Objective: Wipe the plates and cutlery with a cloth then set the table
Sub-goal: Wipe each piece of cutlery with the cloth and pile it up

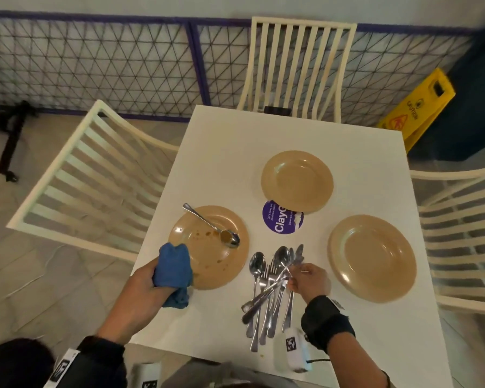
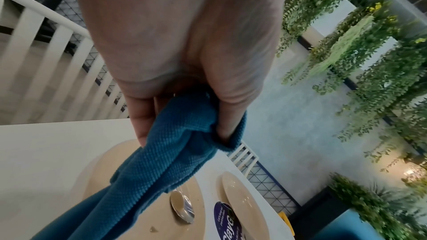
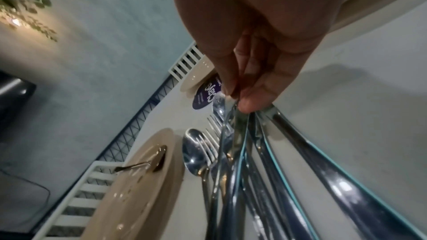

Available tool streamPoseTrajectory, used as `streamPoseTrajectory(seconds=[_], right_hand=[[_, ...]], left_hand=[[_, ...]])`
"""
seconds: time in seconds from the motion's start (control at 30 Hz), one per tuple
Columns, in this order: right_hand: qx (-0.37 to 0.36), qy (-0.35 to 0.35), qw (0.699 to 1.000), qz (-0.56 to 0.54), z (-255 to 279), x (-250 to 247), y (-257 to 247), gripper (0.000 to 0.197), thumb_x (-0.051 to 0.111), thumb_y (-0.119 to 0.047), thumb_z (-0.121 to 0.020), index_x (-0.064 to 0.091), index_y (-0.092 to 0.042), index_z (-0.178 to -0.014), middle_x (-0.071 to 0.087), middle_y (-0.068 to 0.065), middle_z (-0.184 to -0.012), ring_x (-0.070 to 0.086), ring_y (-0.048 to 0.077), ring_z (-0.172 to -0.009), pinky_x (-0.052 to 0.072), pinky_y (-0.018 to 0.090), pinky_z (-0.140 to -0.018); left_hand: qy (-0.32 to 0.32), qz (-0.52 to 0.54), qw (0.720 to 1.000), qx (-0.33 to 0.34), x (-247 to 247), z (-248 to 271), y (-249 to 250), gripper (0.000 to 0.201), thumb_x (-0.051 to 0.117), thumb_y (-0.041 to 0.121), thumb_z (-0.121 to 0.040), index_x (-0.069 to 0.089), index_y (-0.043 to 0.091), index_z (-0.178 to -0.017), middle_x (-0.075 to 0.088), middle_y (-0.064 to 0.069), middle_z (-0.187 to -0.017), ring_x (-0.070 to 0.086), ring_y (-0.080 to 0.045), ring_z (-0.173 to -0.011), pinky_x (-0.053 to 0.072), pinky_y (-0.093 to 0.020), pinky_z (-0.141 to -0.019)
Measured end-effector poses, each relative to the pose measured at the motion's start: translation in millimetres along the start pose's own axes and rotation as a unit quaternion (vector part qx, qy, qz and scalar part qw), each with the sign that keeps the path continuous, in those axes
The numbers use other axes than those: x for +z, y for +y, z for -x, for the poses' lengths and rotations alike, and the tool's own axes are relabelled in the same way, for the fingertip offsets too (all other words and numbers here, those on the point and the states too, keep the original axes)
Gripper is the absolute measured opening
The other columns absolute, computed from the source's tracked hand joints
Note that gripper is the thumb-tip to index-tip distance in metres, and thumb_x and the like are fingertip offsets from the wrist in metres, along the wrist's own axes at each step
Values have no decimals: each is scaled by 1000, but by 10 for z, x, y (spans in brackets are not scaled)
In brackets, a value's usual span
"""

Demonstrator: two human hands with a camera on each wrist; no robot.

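Note:
Three tan plates sit on the white table (image 1: 221, 152). The near-left plate (image 1: 224, 273) is stained and a dirty spoon (image 1: 210, 224) lies across it. My left hand (image 1: 149, 281) grips a bunched blue cloth (image 1: 174, 264) (image 2: 161, 152) over that plate's near-left rim. Several spoons, forks and knives make up a cutlery pile (image 1: 266, 292) at the table's near middle. My right hand (image 1: 290, 278) (image 3: 238, 101) pinches the far end of a piece in that pile; which kind I cannot tell. The far plate (image 1: 297, 182) and the right plate (image 1: 371, 257) look clean.
A round purple sticker (image 1: 280, 219) marks the table's centre, partly under the far plate. White slatted chairs stand at the left (image 1: 81, 177), far (image 1: 300, 65) and right (image 1: 459, 233) sides. A yellow caution sign (image 1: 417, 107) leans at the back right, before a wire fence (image 1: 95, 65).

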State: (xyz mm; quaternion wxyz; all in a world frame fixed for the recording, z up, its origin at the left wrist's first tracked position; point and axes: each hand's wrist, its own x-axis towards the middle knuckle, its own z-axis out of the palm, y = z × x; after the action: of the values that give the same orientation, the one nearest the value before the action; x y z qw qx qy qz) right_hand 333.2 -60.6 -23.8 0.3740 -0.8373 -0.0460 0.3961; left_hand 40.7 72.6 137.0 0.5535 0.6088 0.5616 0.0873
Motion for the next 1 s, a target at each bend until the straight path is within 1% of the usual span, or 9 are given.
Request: streamPoseTrajectory(seconds=[0.07, 0.13, 0.27, 0.37, 0.47, 0.57, 0.83, 0.9, 1.0], right_hand=[[-6, -3, 999, 50, -65, 21, 5, 8, 79, -24, -82, 72, -24, -79, 74, 0, -67, 73, 22, -67, 62, 45, -75], [-20, -4, 992, 124, -150, 18, 9, 13, 79, -32, -78, 68, -28, -85, 74, -3, -82, 72, 21, -79, 60, 45, -81], [-99, 36, 962, 253, -70, 50, -335, 26, 64, -37, -87, 58, -30, -112, 59, 3, -115, 61, 19, -93, 51, 34, -84], [-176, 23, 938, 297, 13, 307, -789, 25, 61, -30, -92, 61, -25, -116, 54, 1, -119, 56, 23, -105, 45, 34, -85], [-260, -35, 909, 325, 17, 745, -1201, 22, 59, -31, -94, 64, -23, -114, 59, -1, -117, 52, 22, -114, 43, 33, -93], [-313, -82, 870, 372, 6, 1249, -1544, 27, 53, -30, -97, 65, -18, -118, 59, 3, -119, 49, 24, -115, 42, 38, -99], [-307, -179, 791, 498, -223, 2359, -1987, 45, 47, -50, -97, 57, -24, -133, 46, 4, -139, 37, 29, -130, 38, 44, -104], [-303, -189, 761, 542, -257, 2525, -2024, 44, 43, -50, -99, 59, -25, -131, 46, 5, -137, 38, 31, -128, 37, 46, -102], [-291, -204, 723, 593, -298, 2649, -2057, 39, 43, -46, -98, 66, -25, -122, 49, 7, -127, 40, 33, -122, 39, 47, -96]], left_hand=[[-17, 27, 999, -4, -38, -3, 24, 27, 59, -5, -93, 65, 13, -73, 64, -4, -60, 62, -9, -56, 48, -12, -56], [-1, 45, 999, -11, -89, -34, 47, 20, 59, -7, -93, 63, 3, -77, 63, -4, -58, 62, -5, -53, 47, -10, -52], [14, 72, 997, -2, -142, -144, 36, 16, 55, -15, -92, 60, -4, -81, 59, -2, -49, 57, -1, -44, 45, -9, -47], [11, 61, 998, -3, -240, -270, -50, 15, 53, -18, -91, 61, -8, -86, 60, -9, -57, 55, -3, -45, 48, -10, -50], [-9, 52, 999, -12, -354, -403, -178, 23, 59, -13, -90, 69, 8, -86, 71, -7, -72, 66, -7, -64, 60, -22, -67], [13, 28, 999, -15, -436, -545, -277, 17, 60, -7, -90, 67, 9, -89, 71, -5, -75, 60, 0, -58, 50, -13, -59], [-6, 32, 999, -8, -590, -817, -429, 20, 64, 0, -88, 66, 20, -88, 71, 17, -71, 62, 4, -63, 45, -15, -61], [-10, 35, 999, -11, -621, -858, -466, 19, 65, 1, -88, 66, 20, -89, 71, 17, -72, 63, 4, -64, 46, -16, -62], [-14, 30, 999, -22, -656, -899, -524, 17, 66, 4, -88, 66, 20, -95, 73, 10, -79, 67, -3, -71, 53, -29, -68]])
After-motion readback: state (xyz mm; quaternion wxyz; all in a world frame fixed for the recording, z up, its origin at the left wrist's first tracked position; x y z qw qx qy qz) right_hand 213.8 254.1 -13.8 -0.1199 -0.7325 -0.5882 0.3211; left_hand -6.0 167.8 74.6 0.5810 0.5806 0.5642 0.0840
